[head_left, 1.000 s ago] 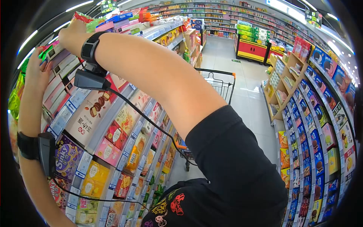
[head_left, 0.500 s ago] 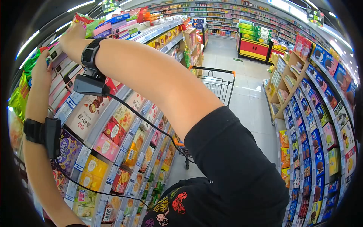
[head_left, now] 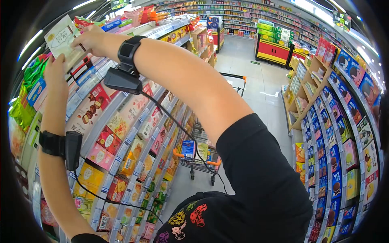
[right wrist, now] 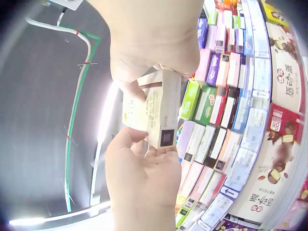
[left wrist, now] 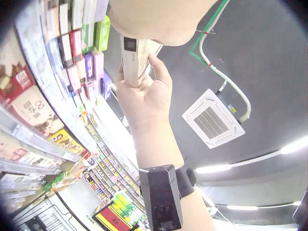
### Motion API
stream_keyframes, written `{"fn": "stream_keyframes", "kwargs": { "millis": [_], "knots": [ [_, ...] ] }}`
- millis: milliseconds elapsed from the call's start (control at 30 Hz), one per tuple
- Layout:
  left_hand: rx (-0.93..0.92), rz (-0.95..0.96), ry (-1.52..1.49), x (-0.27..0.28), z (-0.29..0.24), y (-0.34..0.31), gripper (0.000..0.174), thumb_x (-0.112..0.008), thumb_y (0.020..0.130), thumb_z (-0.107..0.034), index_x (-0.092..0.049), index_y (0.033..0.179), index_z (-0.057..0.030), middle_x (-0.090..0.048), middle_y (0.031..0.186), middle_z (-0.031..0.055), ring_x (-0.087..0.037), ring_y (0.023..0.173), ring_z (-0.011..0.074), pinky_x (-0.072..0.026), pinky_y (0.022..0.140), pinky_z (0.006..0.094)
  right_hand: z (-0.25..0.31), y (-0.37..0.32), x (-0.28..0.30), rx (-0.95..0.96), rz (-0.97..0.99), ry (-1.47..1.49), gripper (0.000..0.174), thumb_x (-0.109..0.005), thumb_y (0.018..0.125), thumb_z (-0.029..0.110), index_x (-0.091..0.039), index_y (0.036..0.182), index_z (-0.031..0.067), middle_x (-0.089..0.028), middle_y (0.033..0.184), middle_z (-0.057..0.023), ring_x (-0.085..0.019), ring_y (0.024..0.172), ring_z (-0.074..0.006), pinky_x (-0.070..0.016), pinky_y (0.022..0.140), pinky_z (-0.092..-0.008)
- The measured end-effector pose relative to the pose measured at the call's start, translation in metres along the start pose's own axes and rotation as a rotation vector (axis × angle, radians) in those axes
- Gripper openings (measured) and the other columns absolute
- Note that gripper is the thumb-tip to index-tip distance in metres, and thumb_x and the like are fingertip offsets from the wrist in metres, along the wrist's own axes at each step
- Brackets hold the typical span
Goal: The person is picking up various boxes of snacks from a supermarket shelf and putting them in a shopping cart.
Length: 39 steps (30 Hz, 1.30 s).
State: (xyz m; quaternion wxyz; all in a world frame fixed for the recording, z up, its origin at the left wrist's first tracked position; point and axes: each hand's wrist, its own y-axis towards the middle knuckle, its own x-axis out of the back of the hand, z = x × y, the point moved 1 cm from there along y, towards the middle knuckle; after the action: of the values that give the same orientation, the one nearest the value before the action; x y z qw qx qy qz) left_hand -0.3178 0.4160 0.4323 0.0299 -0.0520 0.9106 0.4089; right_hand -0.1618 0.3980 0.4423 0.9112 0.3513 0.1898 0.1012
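Both hands hold a pale cream box (head_left: 63, 37) up over the top shelf, at the upper left of the head view. The left hand (head_left: 56, 73) grips its lower edge, and the right hand (head_left: 92, 40) pinches its right side. In the left wrist view the right hand (left wrist: 147, 98) has thumb and fingers on either side of the box (left wrist: 131, 65). From the right wrist view, the right hand (right wrist: 154, 53) is at the top of the box (right wrist: 168, 106) and the left hand (right wrist: 142, 171) at its opposite end.
Stepped shelves of boxed snacks (head_left: 117, 137) run along the left. A cart (head_left: 194, 164) holding several packages stands beside them. Another shelf of blue packets (head_left: 336, 154) lines the right, with a wooden rack (head_left: 310, 83) at its end. Cables hang from both wrist cameras.
The cream box has come up into view between the hands. Both arms have shifted right in the head view, and more of the cart with its packages shows.
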Motion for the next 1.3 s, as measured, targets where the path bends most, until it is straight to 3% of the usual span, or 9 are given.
{"fn": "stream_keyframes", "kwargs": {
  "millis": [33,167,233,567,867,1067,1233,1267,1300],
  "knots": [
    [0.094,0.026,-0.12,-0.021,-0.013,-0.023,0.051,-0.058,0.075,-0.014,-0.041,0.121,0.0019,-0.055,0.106,0.0119,-0.054,0.091,0.0164,-0.0417,0.079,0.0275,0.002,0.001,0.013,-0.079,0.158,-0.025,0.047,-0.067,0.067,0.001,-0.047,0.109,-0.0055,-0.058,0.088,-0.0136,-0.061,0.073,-0.0205,-0.0502,0.06,-0.0319],
    [0.059,0.029,-0.046,-0.08,-0.017,-0.081,0.042,-0.058,0.079,-0.013,-0.044,0.115,-0.0004,-0.055,0.105,0.0115,-0.054,0.093,0.0163,-0.0428,0.079,0.0271,0.035,-0.058,0.053,-0.145,0.065,-0.322,0.03,-0.066,0.073,0.014,-0.057,0.098,-0.0004,-0.062,0.087,-0.0084,-0.061,0.072,-0.0157,-0.0502,0.061,-0.0296],
    [0.046,0.104,-0.073,-0.104,-0.008,-0.103,0.044,-0.059,0.078,-0.011,-0.041,0.118,-0.0007,-0.055,0.105,0.0116,-0.055,0.093,0.0167,-0.0433,0.079,0.027,0.038,-0.079,0.083,-0.049,0.092,-0.203,0.035,-0.066,0.074,0.02,-0.055,0.101,-0.0008,-0.061,0.092,-0.0103,-0.06,0.076,-0.0163,-0.0497,0.065,-0.0292],
    [0.243,0.383,-0.18,-0.234,0.075,-0.243,0.06,-0.062,0.074,-0.003,-0.032,0.127,0.0001,-0.057,0.101,0.0122,-0.057,0.087,0.0159,-0.0463,0.072,0.0261,0.034,-0.23,0.229,-0.199,-0.365,-0.28,0.038,-0.066,0.075,0.017,-0.052,0.103,-0.0035,-0.06,0.095,-0.012,-0.06,0.081,-0.0172,-0.048,0.071,-0.0291],
    [0.559,0.811,-0.184,-0.275,0.218,-0.444,0.058,-0.057,0.074,0.005,-0.035,0.127,-0.0022,-0.054,0.108,0.0101,-0.053,0.095,0.0155,-0.0431,0.081,0.0272,-0.07,-0.441,0.328,-0.48,-0.806,-0.175,0.032,-0.061,0.078,0.01,-0.048,0.105,-0.0008,-0.058,0.098,-0.0114,-0.057,0.088,-0.0187,-0.0455,0.077,-0.0306],
    [0.725,1.13,0.043,-0.271,0.308,-0.547,0.053,-0.061,0.072,-0.01,-0.04,0.121,-0.0043,-0.057,0.106,0.015,-0.055,0.097,0.0245,-0.0428,0.082,0.0318,-0.153,-0.547,0.369,-0.846,-1.149,-0.155,0.031,-0.053,0.08,0.005,-0.042,0.109,0.0001,-0.054,0.103,-0.0128,-0.055,0.093,-0.0238,-0.0464,0.079,-0.0348],
    [0.765,1.253,0.254,-0.253,0.356,-0.59,0.057,-0.059,0.069,-0.017,-0.039,0.121,-0.0066,-0.056,0.105,0.019,-0.055,0.097,0.0331,-0.043,0.082,0.0382,-0.253,-0.62,0.392,-0.88,-1.17,-0.272,0.045,-0.05,0.073,-0.001,-0.039,0.116,0.0021,-0.053,0.106,-0.0124,-0.053,0.096,-0.0225,-0.0448,0.08,-0.0354],
    [0.77,1.267,0.287,-0.25,0.351,-0.586,0.057,-0.059,0.068,-0.017,-0.04,0.12,-0.0064,-0.057,0.103,0.0195,-0.054,0.096,0.0343,-0.0431,0.082,0.0393,-0.252,-0.615,0.383,-1.056,-1.159,-0.472,0.044,-0.051,0.073,0.0,-0.041,0.116,0.002,-0.053,0.105,-0.0128,-0.053,0.096,-0.0227,-0.0442,0.08,-0.034],
    [0.74,1.282,0.294,-0.243,0.36,-0.589,0.054,-0.059,0.068,-0.017,-0.042,0.118,-0.0058,-0.058,0.1,0.0187,-0.055,0.095,0.0337,-0.0435,0.081,0.0391,-0.256,-0.612,0.374,-0.938,-1.153,-0.404,0.044,-0.052,0.073,0.002,-0.041,0.116,0.0025,-0.054,0.104,-0.0132,-0.053,0.094,-0.0226,-0.0436,0.08,-0.0332]
  ]
}}
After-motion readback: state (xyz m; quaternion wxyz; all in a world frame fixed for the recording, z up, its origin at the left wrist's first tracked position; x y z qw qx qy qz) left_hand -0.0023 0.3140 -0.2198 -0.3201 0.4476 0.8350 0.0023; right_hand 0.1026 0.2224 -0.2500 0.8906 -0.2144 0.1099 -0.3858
